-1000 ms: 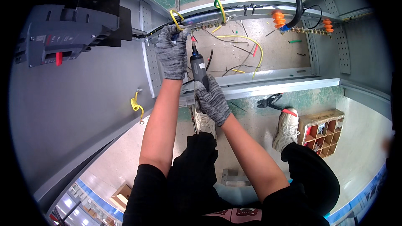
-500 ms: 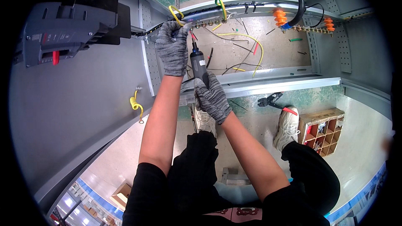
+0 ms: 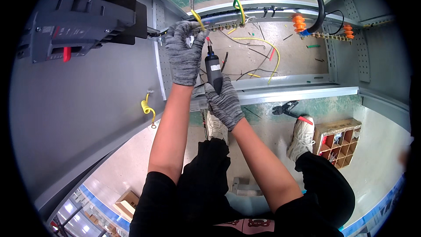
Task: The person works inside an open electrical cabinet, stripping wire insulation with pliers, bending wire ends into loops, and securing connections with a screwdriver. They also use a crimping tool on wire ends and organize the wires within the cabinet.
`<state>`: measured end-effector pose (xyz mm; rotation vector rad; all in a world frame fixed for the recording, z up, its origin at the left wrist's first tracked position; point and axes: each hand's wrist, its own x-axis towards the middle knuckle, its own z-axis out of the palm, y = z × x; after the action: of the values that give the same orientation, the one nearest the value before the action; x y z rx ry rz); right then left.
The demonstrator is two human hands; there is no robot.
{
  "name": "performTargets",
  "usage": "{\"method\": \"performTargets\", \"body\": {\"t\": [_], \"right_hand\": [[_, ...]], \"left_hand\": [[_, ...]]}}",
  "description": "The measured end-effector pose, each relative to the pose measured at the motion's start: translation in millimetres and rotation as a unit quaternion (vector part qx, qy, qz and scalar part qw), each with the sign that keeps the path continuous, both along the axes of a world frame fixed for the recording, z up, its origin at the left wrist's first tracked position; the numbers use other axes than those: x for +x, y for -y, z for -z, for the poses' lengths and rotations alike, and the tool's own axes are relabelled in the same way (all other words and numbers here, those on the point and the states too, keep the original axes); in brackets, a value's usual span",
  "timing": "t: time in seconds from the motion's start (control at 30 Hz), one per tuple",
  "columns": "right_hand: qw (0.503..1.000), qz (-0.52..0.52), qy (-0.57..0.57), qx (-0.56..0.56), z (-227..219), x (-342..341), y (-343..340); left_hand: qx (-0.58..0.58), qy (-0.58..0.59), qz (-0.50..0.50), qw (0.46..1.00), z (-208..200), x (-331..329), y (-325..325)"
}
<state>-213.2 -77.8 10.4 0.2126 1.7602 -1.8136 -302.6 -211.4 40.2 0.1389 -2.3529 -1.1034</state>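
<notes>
My left hand (image 3: 184,55), in a grey knit glove, has its fingers closed on the lower end of a short yellow wire (image 3: 198,16) at the left part of a brass terminal bar (image 3: 228,26). My right hand (image 3: 225,105), gloved alike, grips a dark cordless electric screwdriver (image 3: 214,73) round its lower body. The screwdriver points away from me, its tip beside my left fingertips and a small red piece (image 3: 208,39). The exact contact at the tip is too small to tell. A green-and-yellow wire (image 3: 239,9) loops up from the bar farther right.
The metal cabinet frame (image 3: 280,93) surrounds the work, with wire offcuts (image 3: 272,55) on the floor inside. A dark breaker (image 3: 81,28) and coiled yellow wire (image 3: 145,106) are left. Orange insulators (image 3: 299,23), a crimping tool (image 3: 287,109) and a divided wooden box (image 3: 337,142) are right.
The whole view has shifted slightly, moving the scene rightward and down. The yellow wire at my left hand looks straighter than its earlier arch. Both hands keep their grips.
</notes>
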Motion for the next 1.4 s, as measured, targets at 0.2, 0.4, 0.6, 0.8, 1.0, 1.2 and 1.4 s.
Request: {"method": "performTargets", "body": {"t": [0.2,0.4,0.6,0.8,1.0,1.2,1.4], "right_hand": [[1.0,-0.006,-0.023,0.01,7.5,3.1,2.8],[0.998,-0.018,-0.025,0.046,3.9,-3.4,-2.0],[0.998,-0.019,-0.042,0.046,2.1,0.8,3.4],[0.996,-0.011,-0.039,0.082,-2.0,2.0,6.2],[0.996,-0.023,-0.033,0.079,-1.2,-2.3,2.6],[0.993,-0.053,-0.036,0.1,-7.8,-8.4,-2.9],[0.996,-0.048,-0.025,0.075,-11.8,-10.5,-4.0]], "left_hand": [[-0.25,0.006,-0.041,0.967,-14.9,-2.5,10.6],[-0.357,0.115,-0.034,0.926,-37.4,-6.3,-6.0],[-0.377,0.098,-0.071,0.918,-28.5,-15.0,-2.0],[-0.332,0.005,-0.067,0.941,-15.0,-14.0,2.1],[-0.327,0.045,0.01,0.944,-7.3,-13.0,13.2],[-0.354,0.007,-0.022,0.935,-11.3,-14.3,9.9],[-0.342,0.006,-0.023,0.94,-13.6,-14.1,8.5]]}}
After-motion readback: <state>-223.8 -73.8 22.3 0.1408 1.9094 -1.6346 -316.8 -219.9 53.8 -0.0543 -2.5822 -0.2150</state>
